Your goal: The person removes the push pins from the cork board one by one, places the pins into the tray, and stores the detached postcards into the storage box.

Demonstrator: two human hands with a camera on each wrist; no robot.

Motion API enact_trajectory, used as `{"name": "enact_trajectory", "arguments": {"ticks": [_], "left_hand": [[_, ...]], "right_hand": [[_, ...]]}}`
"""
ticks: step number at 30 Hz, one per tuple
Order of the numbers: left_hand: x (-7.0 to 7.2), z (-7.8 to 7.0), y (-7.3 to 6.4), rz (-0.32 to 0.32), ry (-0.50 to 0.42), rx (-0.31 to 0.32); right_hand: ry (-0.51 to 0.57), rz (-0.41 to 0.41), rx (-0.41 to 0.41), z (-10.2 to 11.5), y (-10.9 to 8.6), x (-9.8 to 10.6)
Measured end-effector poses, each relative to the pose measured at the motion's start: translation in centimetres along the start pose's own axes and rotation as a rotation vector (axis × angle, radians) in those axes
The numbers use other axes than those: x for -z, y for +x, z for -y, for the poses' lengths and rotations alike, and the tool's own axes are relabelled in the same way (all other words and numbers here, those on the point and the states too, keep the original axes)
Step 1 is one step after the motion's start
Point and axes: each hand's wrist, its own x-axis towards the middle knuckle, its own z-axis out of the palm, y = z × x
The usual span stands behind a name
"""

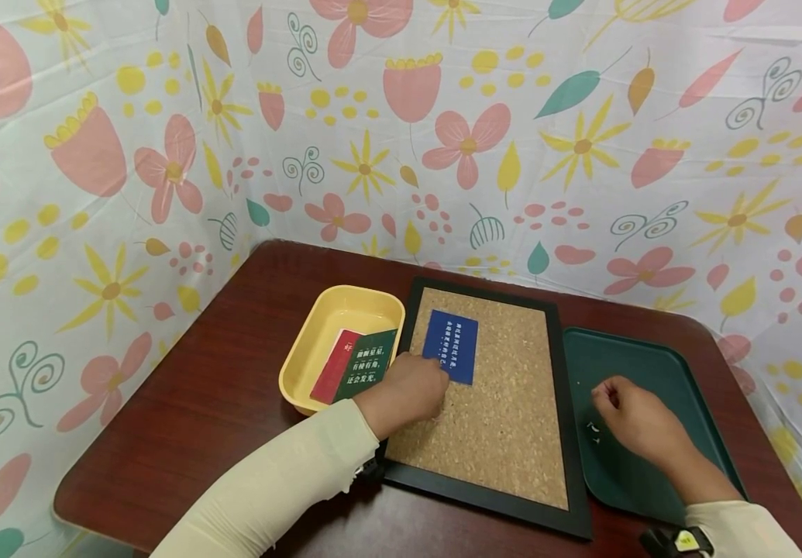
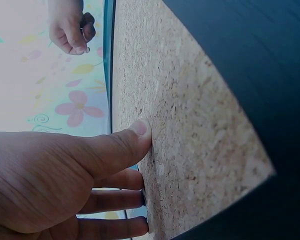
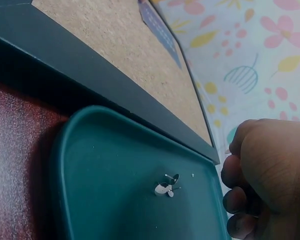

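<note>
A blue card (image 1: pixel 451 347) with white writing lies on the black-framed cork board (image 1: pixel 498 418). My left hand (image 1: pixel 411 391) rests at the card's lower edge. In the left wrist view its thumb (image 2: pixel 135 137) and extended fingers touch the board surface. Above the dark green tray (image 1: pixel 652 356) is my right hand (image 1: pixel 641 418), fingers curled and thumb against the index finger. A tiny pale tip shows at its fingertips in both wrist views, apparently a thumbtack (image 2: pixel 87 50) pinched there, mostly hidden. Several metal thumbtacks (image 3: pixel 165 188) lie in the tray.
Left of the board stands a yellow bin (image 1: pixel 345 298) holding a red card (image 1: pixel 334 368) and a green card (image 1: pixel 369 360). The brown table (image 1: pixel 184 403) meets a flower-patterned cloth (image 1: pixel 407 155) at the back and left. The tray sits against the board's right side.
</note>
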Motion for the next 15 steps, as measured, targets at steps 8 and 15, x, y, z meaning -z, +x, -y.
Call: {"name": "enact_trajectory", "arguments": {"ticks": [8,15], "left_hand": [[-0.03,0.08,-0.08,-0.014,0.004,-0.007],[-0.09,0.13,-0.06,-0.023,0.0,-0.011]], "right_hand": [[-0.002,-0.002,-0.017,0.05,-0.12,0.06],[0.0,-0.008,-0.009,0.05,-0.17,0.16]]}}
